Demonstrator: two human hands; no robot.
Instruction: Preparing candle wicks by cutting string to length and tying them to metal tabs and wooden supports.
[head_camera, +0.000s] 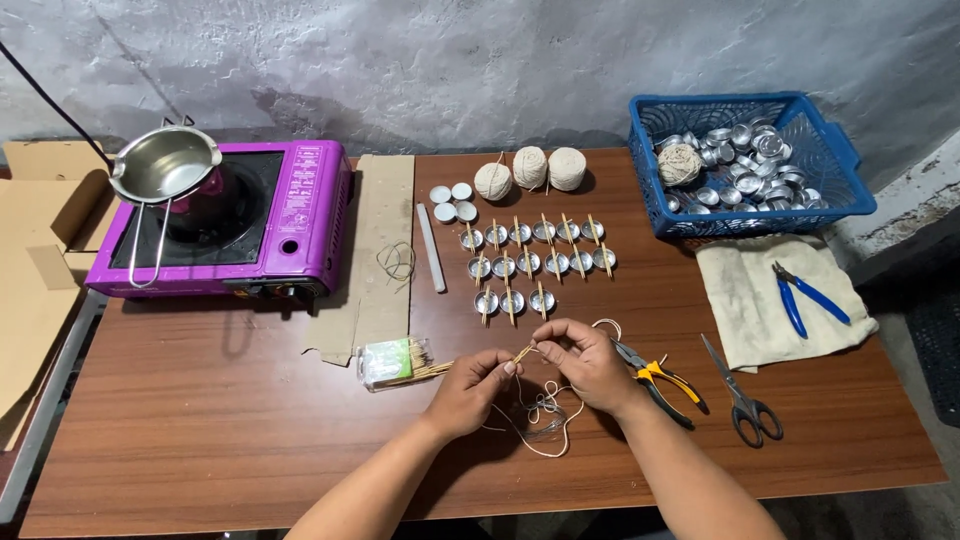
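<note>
Fingertips of the left hand (470, 392) and right hand (588, 362): pinched together on a thin pale wooden stick (523, 352), held between both hands just above the brown wooden table (200, 440). A length of off-white cotton string (545, 425) trails from the stick and lies looped on the tabletop below the hands.

Just left of the left hand: clear plastic tub of wooden sticks (392, 361), lying on its side.
Right of the right hand: yellow-and-black handled pliers (655, 380), then black-handled scissors (742, 396).
Beyond the hands: rows of small round metal cups (530, 262) with sticks laid across their rims; three balls of cream string (530, 170) behind them.
Far right: blue plastic basket (845, 190) of loose metal cups; blue-handled pliers (808, 296) on a cream cloth (740, 320).
Far left: purple portable gas stove (310, 215) carrying a steel pouring pot (165, 165).
</note>
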